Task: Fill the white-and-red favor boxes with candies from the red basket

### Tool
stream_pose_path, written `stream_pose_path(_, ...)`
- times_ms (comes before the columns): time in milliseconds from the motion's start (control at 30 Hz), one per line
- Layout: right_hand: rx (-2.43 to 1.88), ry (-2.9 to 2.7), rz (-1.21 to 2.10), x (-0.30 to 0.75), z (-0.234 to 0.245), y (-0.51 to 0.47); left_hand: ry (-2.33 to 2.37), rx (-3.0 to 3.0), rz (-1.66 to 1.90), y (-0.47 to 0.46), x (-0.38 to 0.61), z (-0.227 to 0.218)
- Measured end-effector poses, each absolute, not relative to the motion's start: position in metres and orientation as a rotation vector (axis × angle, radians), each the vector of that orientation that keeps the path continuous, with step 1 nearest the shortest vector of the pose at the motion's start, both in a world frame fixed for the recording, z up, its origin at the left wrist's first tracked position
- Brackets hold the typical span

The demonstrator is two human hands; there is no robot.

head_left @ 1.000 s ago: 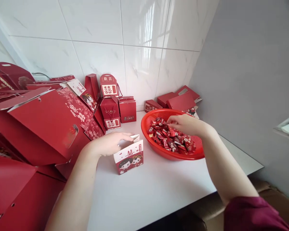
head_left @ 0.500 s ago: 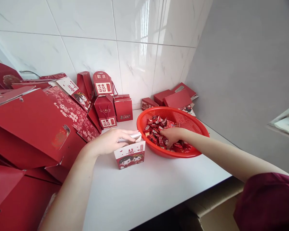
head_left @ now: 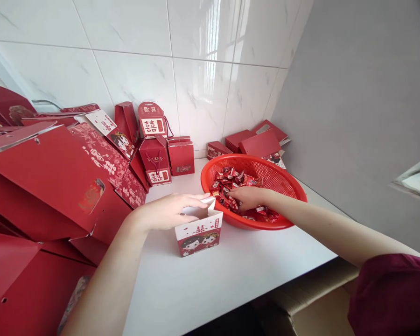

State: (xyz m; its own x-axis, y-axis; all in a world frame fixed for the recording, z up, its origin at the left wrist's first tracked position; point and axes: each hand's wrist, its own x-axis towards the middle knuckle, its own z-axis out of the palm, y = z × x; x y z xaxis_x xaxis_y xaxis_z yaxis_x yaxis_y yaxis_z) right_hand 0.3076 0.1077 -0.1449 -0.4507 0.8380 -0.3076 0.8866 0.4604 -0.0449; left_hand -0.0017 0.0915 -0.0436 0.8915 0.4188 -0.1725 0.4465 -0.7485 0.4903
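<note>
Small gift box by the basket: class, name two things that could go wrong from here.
1. The left hand holds the box only at its open top flap; a nudge from the other arm might tip it.
2. The right hand is digging into candies in the basket, which sits near the table edge; some could spill out or the basket could slide.

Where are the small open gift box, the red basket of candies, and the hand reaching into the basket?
small open gift box (head_left: pixel 199 237), head view, on its printed front face.
red basket (head_left: pixel 282 176), head view, on the bare inner wall.
right hand (head_left: pixel 249 196), head view, on the back of the hand among the candies.
</note>
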Motion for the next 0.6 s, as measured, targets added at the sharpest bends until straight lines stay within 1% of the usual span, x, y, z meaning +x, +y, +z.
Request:
stream_pose_path(200,1.47,2.536,-0.271,0.305,-0.145,0.109,0.769,2.604,-0.081,0.076,0.0,-0.039)
stream_pose_path(467,1.485,2.645,-0.205,0.306,-0.133,0.106,0.737,2.619,-0.115,0.063,0.009,-0.036)
stream_pose_path(600,1.538,2.829,-0.105,0.309,-0.123,0.106,0.786,2.64,-0.122,0.068,0.007,-0.037)
